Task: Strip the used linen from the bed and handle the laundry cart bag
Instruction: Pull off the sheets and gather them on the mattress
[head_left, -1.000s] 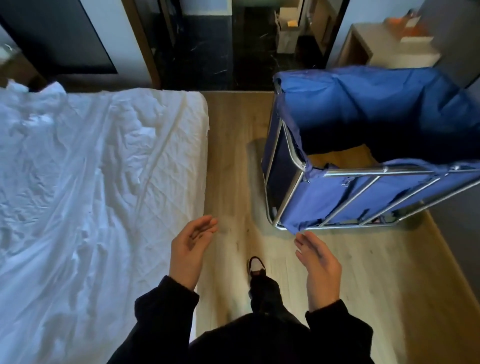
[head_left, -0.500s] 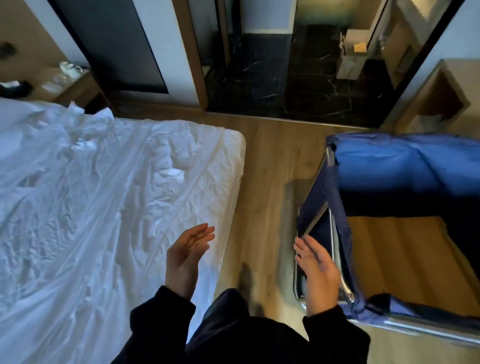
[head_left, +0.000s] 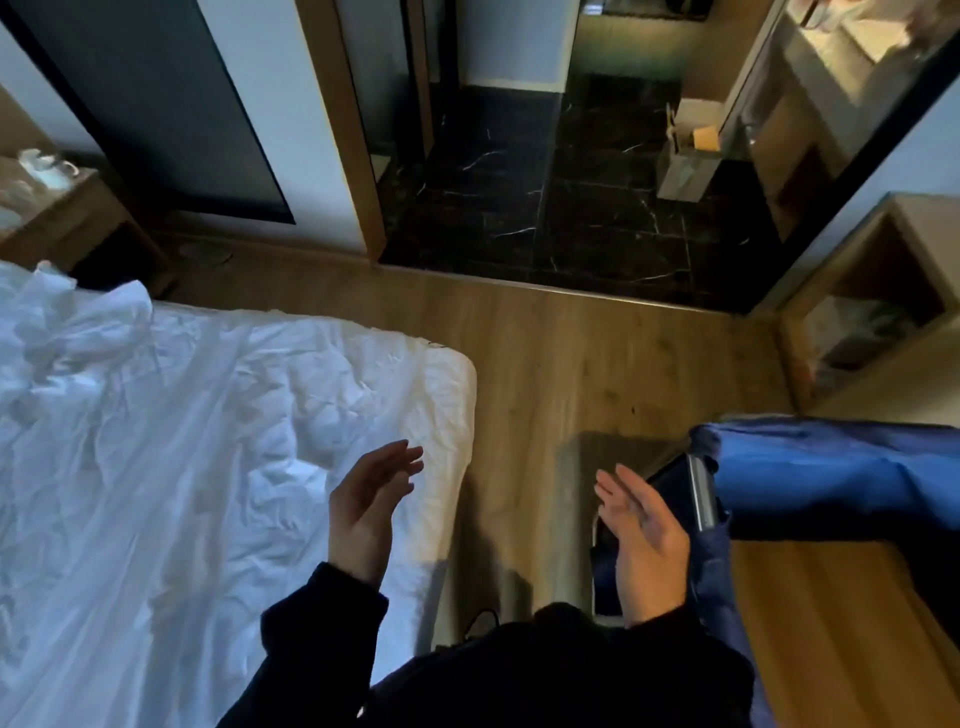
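A crumpled white sheet (head_left: 171, 441) covers the bed on the left, reaching its near corner. The blue laundry cart bag (head_left: 810, 473) hangs on a metal frame (head_left: 701, 499) at the right; through its open mouth the wooden floor shows. My left hand (head_left: 363, 509) hovers over the bed's right edge, palm turned inward, fingers straight and empty. My right hand (head_left: 639, 535) is raised beside the cart's left corner, palm inward, fingers straight, holding nothing. Both arms wear dark sleeves.
A strip of wooden floor (head_left: 530, 374) runs between bed and cart. Ahead lies a black marble floor (head_left: 545, 208) beyond a doorway. A wooden nightstand (head_left: 67, 218) stands at far left, a wooden shelf unit (head_left: 872, 312) at right.
The view has moved forward and tilted up; the cart now sits lower right and closer. Both hands stay raised, open and empty.
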